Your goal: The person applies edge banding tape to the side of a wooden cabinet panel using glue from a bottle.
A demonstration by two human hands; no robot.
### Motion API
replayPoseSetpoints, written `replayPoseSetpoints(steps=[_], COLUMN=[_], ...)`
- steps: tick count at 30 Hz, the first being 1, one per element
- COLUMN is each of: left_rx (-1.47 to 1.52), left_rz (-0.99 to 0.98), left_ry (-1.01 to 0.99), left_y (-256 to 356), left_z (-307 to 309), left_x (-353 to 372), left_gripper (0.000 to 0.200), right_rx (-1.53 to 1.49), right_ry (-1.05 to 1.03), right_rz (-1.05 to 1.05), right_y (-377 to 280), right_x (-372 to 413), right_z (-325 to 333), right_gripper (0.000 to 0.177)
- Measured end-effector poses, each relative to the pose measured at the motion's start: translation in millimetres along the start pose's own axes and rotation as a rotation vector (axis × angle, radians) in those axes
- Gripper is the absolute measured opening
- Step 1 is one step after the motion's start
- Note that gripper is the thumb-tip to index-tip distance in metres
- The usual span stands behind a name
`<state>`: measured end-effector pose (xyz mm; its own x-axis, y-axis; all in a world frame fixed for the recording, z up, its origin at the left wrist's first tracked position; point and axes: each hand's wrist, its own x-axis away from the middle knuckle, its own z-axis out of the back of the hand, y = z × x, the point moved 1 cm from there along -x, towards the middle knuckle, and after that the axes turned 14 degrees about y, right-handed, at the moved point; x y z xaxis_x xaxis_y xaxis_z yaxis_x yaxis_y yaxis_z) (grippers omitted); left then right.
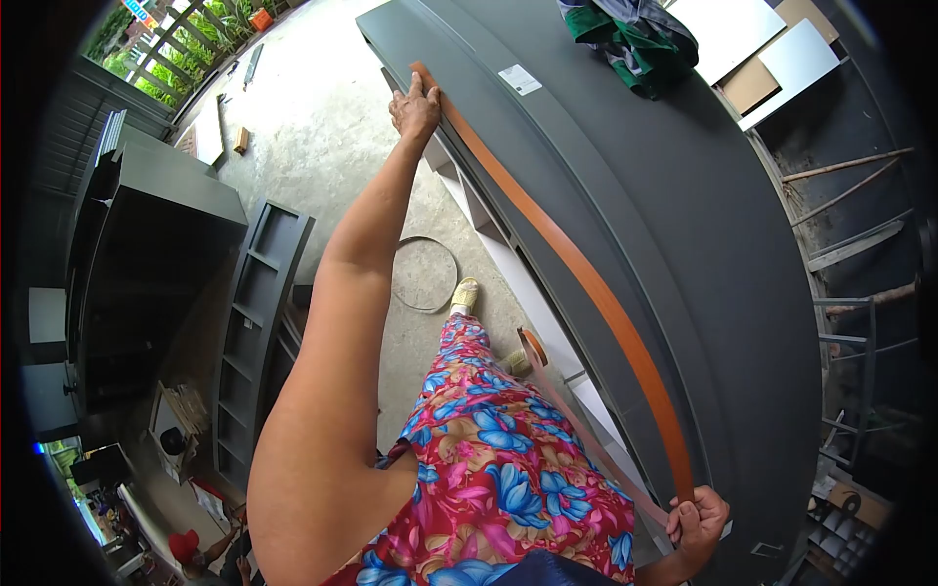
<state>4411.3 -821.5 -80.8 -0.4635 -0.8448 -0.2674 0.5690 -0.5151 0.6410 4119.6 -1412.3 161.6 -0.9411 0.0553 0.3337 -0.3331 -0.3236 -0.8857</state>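
A long orange-brown edge banding strip [562,249] runs in a gentle curve along a dark grey cabinet [723,264]. At the strip's far end, my left hand [417,109] holds it near the cabinet's edge, arm stretched out. Close to my body, my right hand [701,518] grips the strip between thumb and curled fingers. From there a paler length of the band [606,454] trails back past my clothing toward a small roll [532,347] low beside the cabinet. Pale inner panels [508,269] show along the cabinet's near side.
A green and grey cloth [635,44] and a white label [520,79] lie on the cabinet. A thin hoop [424,275] rests on the concrete floor near my foot. Left are a shelved grey frame [256,322] and a large cabinet [161,264]. Another person [191,552] is lower left.
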Motion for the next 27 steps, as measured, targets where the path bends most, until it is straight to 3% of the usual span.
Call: replayPoseSetpoints(steps=[5,6,18,21,27], left_rx=[0.002,0.005,-0.016,-0.018,-0.016], left_rz=[0.017,0.020,0.087,0.099,0.102], left_ry=[0.003,0.008,0.050,0.064,0.080], left_y=[2,2,-32,-39,-46], left_z=[-10,-11,-42,-46,-53], left_x=[-48,-59,-203,-226,-253], left_gripper=[0.057,0.057,0.056,0.055,0.054], right_rx=[-0.027,0.035,0.021,0.021,0.028], right_ry=[0.021,-0.024,-0.014,0.031,0.015], right_rz=[0.015,-0.038,-0.138,-0.051,-0.108], right_y=[-30,-54,-112,-105,-112], right_x=[-28,-29,-95,-113,-131], right_z=[-49,-63,-179,-197,-214], right_gripper=[0.025,0.014,0.013,0.022,0.018])
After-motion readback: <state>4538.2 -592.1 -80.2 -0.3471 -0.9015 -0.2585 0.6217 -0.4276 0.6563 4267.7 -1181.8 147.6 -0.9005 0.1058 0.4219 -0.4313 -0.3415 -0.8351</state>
